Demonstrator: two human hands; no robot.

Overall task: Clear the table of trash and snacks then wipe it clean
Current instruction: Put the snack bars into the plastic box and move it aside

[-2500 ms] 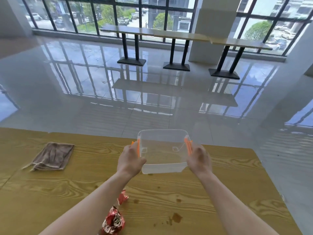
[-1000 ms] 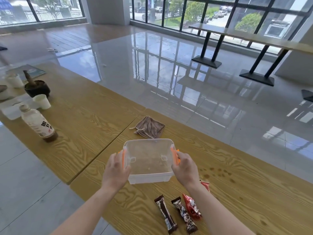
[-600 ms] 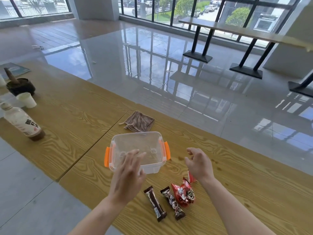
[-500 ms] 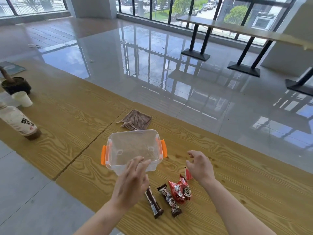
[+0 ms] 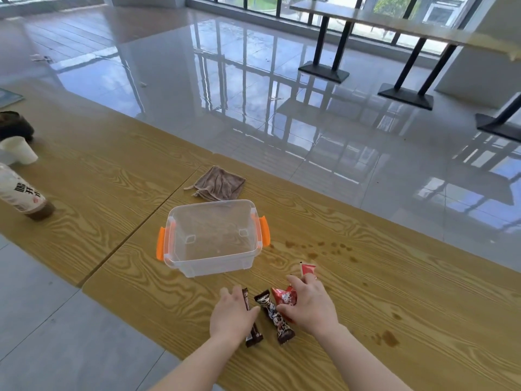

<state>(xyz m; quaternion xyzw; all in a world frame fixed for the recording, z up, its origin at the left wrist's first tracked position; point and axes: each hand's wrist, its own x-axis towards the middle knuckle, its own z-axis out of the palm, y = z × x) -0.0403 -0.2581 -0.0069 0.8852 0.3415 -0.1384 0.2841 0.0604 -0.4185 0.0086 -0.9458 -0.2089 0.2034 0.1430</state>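
Observation:
A clear plastic box [image 5: 214, 263] with orange side latches stands open and empty on the wooden table [image 5: 408, 283]. In front of it lie two dark chocolate bars and red snack packets. My left hand [image 5: 232, 317] lies flat over the left chocolate bar [image 5: 253, 337], with the thumb across it. Between my hands the second bar [image 5: 275, 314] lies free. My right hand [image 5: 308, 306] curls its fingers and thumb round a red packet [image 5: 284, 296]. Another red packet [image 5: 308, 268] sticks out just beyond its fingertips. A brown cloth [image 5: 218, 184] lies crumpled behind the box.
Brown spill stains [image 5: 318, 248] dot the wood right of the box, and more stains [image 5: 389, 338] sit near the front. On the adjoining table at the left stand a drink bottle [image 5: 21, 193], a paper cup [image 5: 18, 150] and a dark bowl [image 5: 14, 127].
I set the box down on the table and let go of it. Both hands came back toward me and dropped onto the snacks; the right one closed on a red packet.

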